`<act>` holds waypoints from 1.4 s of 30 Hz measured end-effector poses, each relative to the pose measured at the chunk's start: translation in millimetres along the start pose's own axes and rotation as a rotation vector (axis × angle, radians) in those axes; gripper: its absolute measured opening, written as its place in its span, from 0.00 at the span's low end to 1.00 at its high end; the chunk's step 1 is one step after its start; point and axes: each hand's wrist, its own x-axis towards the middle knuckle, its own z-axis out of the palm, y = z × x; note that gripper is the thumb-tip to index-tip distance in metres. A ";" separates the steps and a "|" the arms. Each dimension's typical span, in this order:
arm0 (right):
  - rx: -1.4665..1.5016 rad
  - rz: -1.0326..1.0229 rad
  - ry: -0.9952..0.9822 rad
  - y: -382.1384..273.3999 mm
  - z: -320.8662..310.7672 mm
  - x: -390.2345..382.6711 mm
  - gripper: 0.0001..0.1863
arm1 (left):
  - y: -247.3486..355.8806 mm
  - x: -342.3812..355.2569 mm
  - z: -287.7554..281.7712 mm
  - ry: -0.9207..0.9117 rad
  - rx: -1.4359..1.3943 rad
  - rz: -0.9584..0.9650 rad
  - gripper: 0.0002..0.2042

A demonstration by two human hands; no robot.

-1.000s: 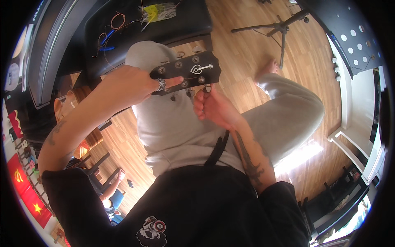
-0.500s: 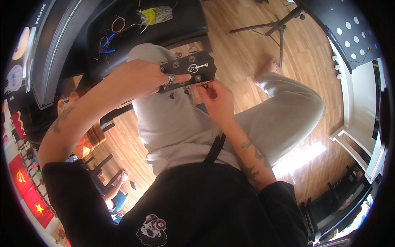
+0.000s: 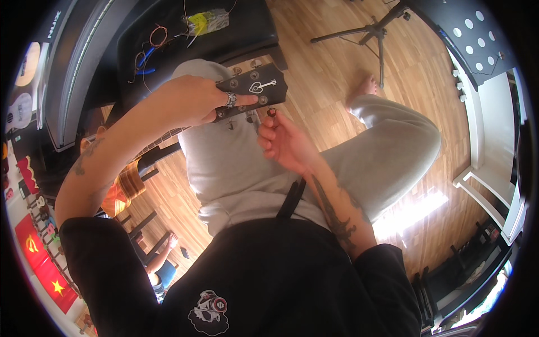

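A black guitar headstock (image 3: 275, 82) with a white heart-and-key inlay lies over my grey-clad left knee. My left hand (image 3: 193, 100), with a ring on it, grips the near end of the headstock. Its index finger stretches along the face and its tip rests beside a string post (image 3: 263, 100). At the headstock's lower edge, my right hand (image 3: 289, 147) pinches a tuning peg (image 3: 272, 113) between thumb and index finger, the other fingers curled. More pegs stick out along both edges. The fretted neck (image 3: 163, 139) runs down-left, partly hidden behind my left forearm.
On a black padded bench (image 3: 247, 36) lie blue-handled pliers (image 3: 146, 58), a coiled string (image 3: 159, 36) and a yellow-and-clear packet (image 3: 209, 22). A black tripod stand (image 3: 375, 31) is on the wooden floor ahead. Another person's leg (image 3: 161, 259) shows at lower left.
My right hand has rolled at the wrist, showing more palm, while still pinching the peg. The headstock and my left hand appear slightly further left.
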 end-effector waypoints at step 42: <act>-0.597 -0.290 0.415 -5.6 11.9 -0.4 0.23 | -8.1 -8.5 10.6 0.091 0.022 0.018 0.36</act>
